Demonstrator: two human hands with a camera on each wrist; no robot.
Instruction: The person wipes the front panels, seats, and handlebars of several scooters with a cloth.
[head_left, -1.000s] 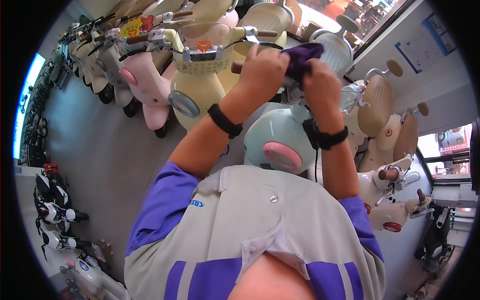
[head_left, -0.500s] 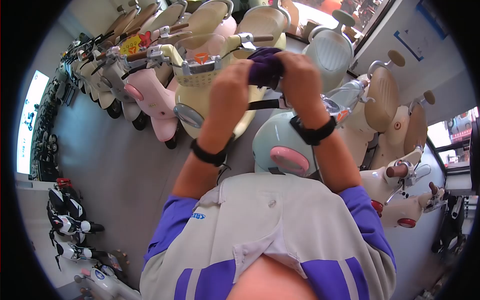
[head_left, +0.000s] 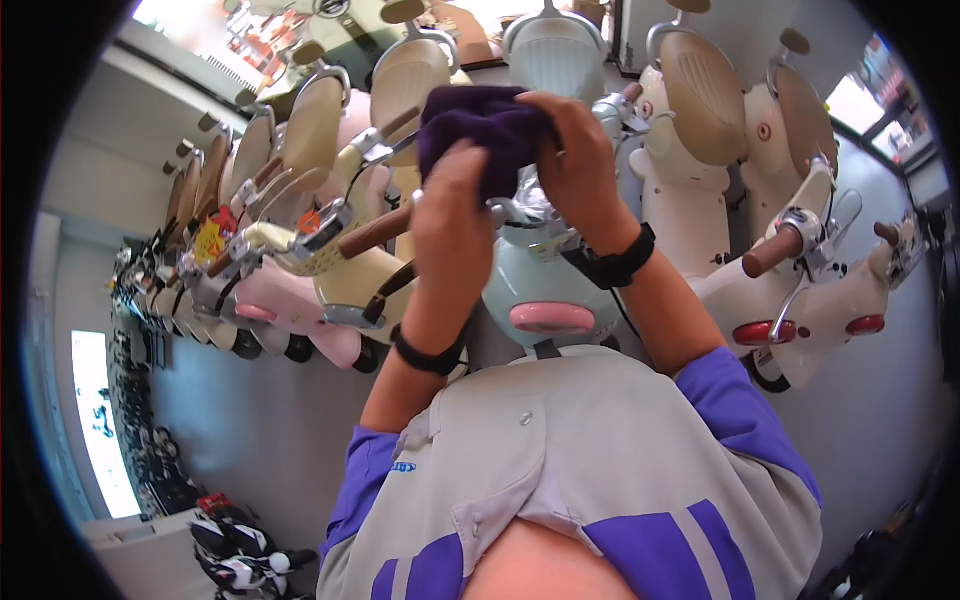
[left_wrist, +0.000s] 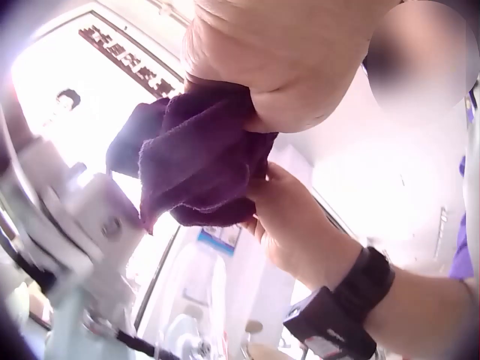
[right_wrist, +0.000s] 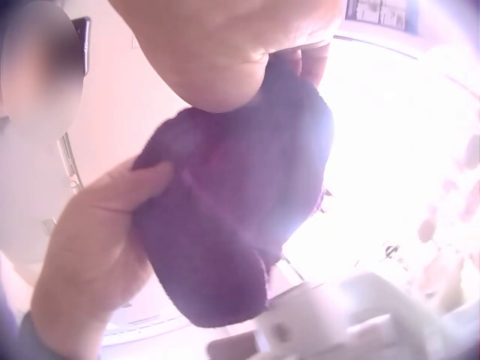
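**Tech A:** Head view check: where does the purple cloth (head_left: 487, 128) sit relative to each hand?

**Tech B:** It is bunched between them, raised over the handlebar assembly (head_left: 520, 212) of the mint-green scooter (head_left: 545, 285). Left hand (head_left: 455, 215) is below and to the left of the cloth, fingers curled up into its lower edge. Right hand (head_left: 575, 165) is on its right side, fingers wrapped over the top.

**Tech A:** Confirm both grips from the wrist views.

**Tech B:** Left wrist view shows the cloth (left_wrist: 199, 161) pinched under the left hand (left_wrist: 281, 60), with the right hand (left_wrist: 300, 232) cupping it from below. Right wrist view shows the same wad (right_wrist: 232, 225) held under the right hand (right_wrist: 225, 45) and the left hand's thumb (right_wrist: 142, 184) pressed on its side. Both hands grip the cloth.

**Tech A:** Long axis?

**Tech B:** Not definable (the cloth is a crumpled wad). Neither hand is nearer; both are in contact. The handlebar lies directly beneath the wad, just apart from it.

**Tech A:** Surroundings?

**Tech B:** Rows of parked scooters (head_left: 300, 290) on the showroom floor (head_left: 255, 420).
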